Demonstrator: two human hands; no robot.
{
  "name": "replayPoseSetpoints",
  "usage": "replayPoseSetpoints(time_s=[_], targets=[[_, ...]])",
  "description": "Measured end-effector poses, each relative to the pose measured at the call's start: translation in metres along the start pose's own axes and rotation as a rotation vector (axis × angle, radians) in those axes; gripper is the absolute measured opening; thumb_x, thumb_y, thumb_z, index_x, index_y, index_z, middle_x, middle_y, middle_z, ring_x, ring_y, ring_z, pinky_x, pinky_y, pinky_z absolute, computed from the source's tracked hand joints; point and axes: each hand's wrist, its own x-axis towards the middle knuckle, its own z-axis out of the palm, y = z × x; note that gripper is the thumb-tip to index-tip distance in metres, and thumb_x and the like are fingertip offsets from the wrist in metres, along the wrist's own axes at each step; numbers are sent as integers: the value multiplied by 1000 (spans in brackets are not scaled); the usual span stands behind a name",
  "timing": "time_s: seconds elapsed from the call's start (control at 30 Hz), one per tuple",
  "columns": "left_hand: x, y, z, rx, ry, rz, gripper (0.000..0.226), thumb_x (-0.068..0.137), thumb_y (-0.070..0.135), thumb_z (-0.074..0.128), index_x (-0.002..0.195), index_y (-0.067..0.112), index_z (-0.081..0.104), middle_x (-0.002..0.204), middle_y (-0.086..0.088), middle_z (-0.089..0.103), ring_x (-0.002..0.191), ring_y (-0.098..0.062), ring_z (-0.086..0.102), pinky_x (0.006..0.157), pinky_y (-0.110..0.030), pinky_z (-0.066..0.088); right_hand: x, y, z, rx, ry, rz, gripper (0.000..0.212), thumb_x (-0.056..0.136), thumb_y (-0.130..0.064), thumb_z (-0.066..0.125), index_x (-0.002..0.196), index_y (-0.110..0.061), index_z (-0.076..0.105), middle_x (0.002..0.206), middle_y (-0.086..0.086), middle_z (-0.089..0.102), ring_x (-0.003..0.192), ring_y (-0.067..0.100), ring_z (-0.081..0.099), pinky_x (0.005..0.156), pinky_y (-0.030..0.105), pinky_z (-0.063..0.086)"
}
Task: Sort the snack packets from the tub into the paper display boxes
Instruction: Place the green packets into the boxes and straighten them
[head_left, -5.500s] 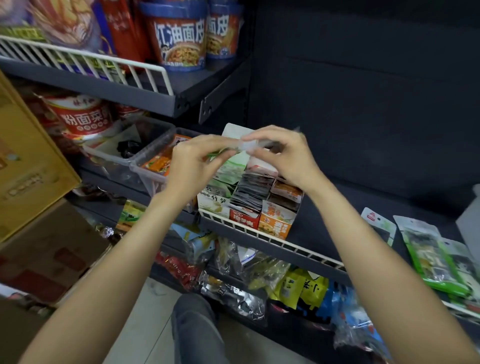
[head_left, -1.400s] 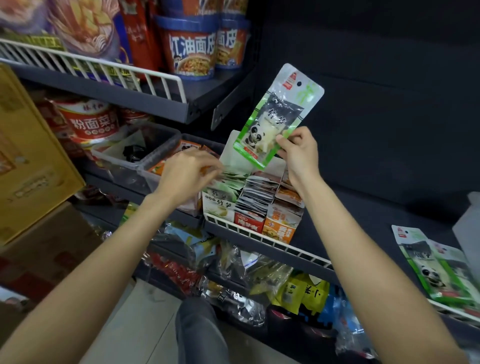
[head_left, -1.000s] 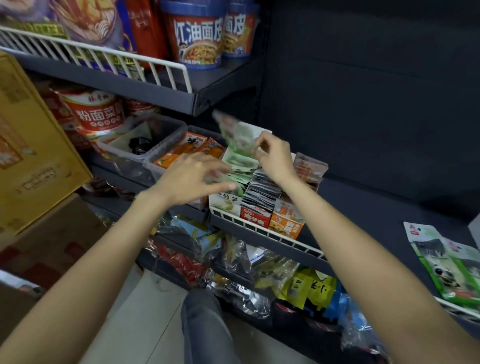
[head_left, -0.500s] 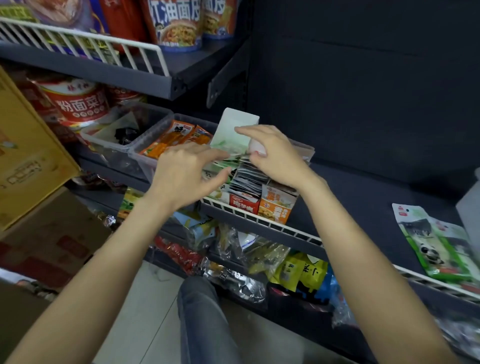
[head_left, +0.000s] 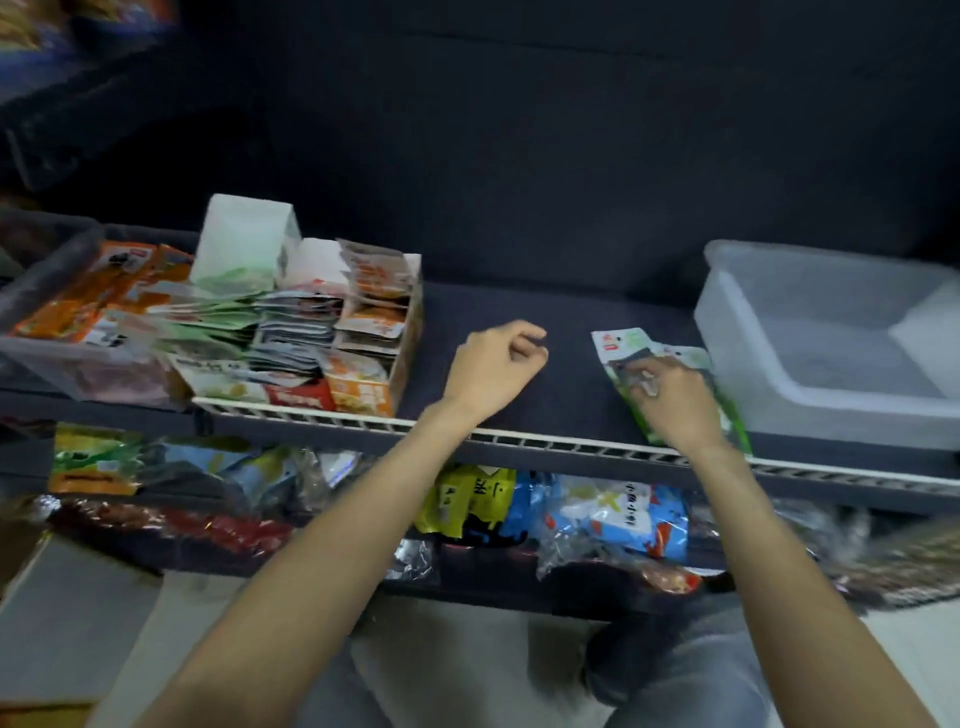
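Right hand (head_left: 675, 400) curls its fingers on flat green plastic snack packets (head_left: 631, 345) at three o'clock beside the seemingly emptied translucent tub (head_left: 779, 395); left hand (head_left: 493, 369) loosely curled, empty; filled paper display boxes (head_left: 306, 332) at nine o'clock.

The single head camera looks forward and down, close over a dark shelf (head_left: 545, 332) edge.

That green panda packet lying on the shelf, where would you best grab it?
By the free top end of the green packet. It lies flat, and the right hand covers its middle. Come from above; pinch that header edge with the fingers.
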Motion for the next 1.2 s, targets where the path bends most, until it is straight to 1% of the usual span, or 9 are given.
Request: replayPoseSetpoints(time_s=[0.1,0.2,0.33,0.5,0.63,0.87,1.0,1.1,1.2], targets=[[28,11,53,144,-172,-138,46,91,42,56,130,17,54,117,4,67,115,-15,57,97,-26,40,10,32,7,-174,-174,143,35,93,-30,49,118,-6,59,122,23,59,111,39,55,94,42,46],[37,11,95,235,-253,-196,65,89,48,56,141,12,41,134,-5,56,125,-24,49,98,-30,40,11,38,16,-229,-292,124,40,95,-38,38,117,-11,57,126,17,57,118,38,50,98,46,43],[37,5,117,428,-228,-163,86,87,53,56,149,7,20,145,-16,38,131,-35,34,103,-39,35,13,26,21,-138,-247,-25,37,98,-28,35,125,-18,57,133,9,56,122,32,50,102,39,40],[41,-9,105,564,-223,-162,104,74,64,64,150,17,12,154,-12,19,136,-33,21,108,-42,26,15,17,21,176,-127,-54,36,94,-9,44,126,-14,60,133,8,56,121,30,49,97,33,40],[44,-25,77,633,-222,-269,115,67,67,69,151,18,8,154,-16,16,139,-36,17,111,-41,22,24,19,19,-8,-161,169,56,90,-41,58,137,-13,44,132,16,49,122,37,42,98,44,41],[53,-30,57,346,-442,-264,122,64,15,85,151,29,0,154,-12,20,142,-33,17,114,-44,24,37,-6,20,122,-274,307,110,72,-34,81,151,-15,6,135,23,32,124,42,38,99,44,40],[53,-35,65,153,-262,-305,104,70,28,80,151,21,15,143,-8,44,129,-25,43,105,-38,39,34,3,21,219,-222,306,109,69,-29,83,149,-10,12,131,18,52,125,36,45,103,40,37],[56,-36,66,168,-139,-278,73,79,44,72,139,14,43,125,-5,60,117,-22,55,98,-35,44,29,13,15,409,-101,358,80,75,-20,78,141,-9,35,118,10,64,118,26,55,98,34,42],[53,-33,55,77,-121,-167,37,82,33,71,114,18,60,111,-3,66,106,-22,60,92,-36,47,25,18,6,479,-45,322,36,78,-21,74,111,-11,63,97,4,69,95,20,64,82,27,47]])
